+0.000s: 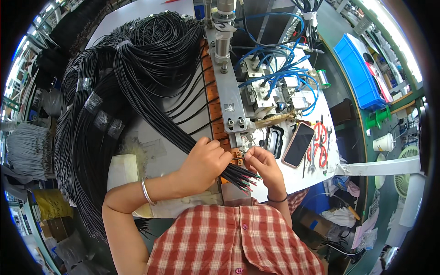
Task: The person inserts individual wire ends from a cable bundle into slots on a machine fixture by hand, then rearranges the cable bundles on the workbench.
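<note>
Cables [176, 135] smooth plastic; cylinder [223, 48] shiny metal; phone screen [299, 143] glossy; shirt [206, 238] matt cloth.

Beyond my table's [294, 178] right edge: white frame bar [376, 168], pale green fan [403, 185], bright light strip [405, 35], lamp or window unclear. Beyond the left edge: crowded shelving [17, 85].

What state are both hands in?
Left hand: closed on a bundle of thin black cables.
Right hand: closed in a pinch; whatever it holds cannot be told.
</note>
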### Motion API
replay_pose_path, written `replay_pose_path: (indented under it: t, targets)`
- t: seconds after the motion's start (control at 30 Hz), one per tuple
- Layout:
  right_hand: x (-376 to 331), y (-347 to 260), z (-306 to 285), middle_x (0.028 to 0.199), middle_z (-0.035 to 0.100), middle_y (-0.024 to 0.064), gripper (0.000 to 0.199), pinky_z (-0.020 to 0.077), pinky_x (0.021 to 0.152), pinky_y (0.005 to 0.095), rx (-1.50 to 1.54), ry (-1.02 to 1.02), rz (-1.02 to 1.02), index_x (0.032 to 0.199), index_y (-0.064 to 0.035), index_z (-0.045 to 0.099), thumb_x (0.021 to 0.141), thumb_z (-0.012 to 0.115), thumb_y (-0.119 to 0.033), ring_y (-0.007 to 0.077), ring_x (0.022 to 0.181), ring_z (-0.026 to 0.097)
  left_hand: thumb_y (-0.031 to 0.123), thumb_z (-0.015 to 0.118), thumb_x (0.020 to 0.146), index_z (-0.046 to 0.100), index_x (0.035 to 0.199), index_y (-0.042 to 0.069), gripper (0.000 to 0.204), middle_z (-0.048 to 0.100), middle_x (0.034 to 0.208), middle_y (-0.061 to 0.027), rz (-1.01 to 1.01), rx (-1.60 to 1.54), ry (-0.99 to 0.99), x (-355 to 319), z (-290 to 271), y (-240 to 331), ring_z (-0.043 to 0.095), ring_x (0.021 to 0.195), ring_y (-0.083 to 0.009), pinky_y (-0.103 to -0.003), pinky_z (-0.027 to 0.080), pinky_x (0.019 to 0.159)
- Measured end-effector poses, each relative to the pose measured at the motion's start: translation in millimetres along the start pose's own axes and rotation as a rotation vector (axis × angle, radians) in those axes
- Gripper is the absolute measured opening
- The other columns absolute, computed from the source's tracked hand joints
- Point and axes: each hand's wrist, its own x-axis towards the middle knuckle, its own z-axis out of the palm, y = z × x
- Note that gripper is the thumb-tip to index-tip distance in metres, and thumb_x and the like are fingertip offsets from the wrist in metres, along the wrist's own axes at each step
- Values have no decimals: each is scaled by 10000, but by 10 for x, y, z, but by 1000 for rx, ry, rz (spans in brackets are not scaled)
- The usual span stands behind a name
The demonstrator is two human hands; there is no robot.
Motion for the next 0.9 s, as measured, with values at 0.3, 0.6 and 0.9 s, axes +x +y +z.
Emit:
replay_pose_path:
  t: [0.3,0.6,0.9]
  targets:
    - [-54,-57,65,595,470,-55,101,280,426,170,-91,172,37,832,-30,534,879,572,-111,12,487,371,-2,625,526,543,803,50,293,486,702,-68,12,21,-21,-26,3,-2,486,751,-249,-356,353,661]
    - [-114,-129,140,695,597,-9,120,406,519,163,-9,193,-172,918,15,610,813,650,-28,25,575,510,-15,596,550,574,865,24,318,503,717,-67,-38,-70,-33,-25,-72,9,495,745,-251,-350,366,626]
    - [-148,-119,163,730,632,18,88,398,492,161,3,231,-181,852,24,629,806,664,-43,30,575,528,-31,589,533,564,855,27,328,506,736,-68,-27,-72,3,-21,-101,25,484,774,-254,-344,365,654]
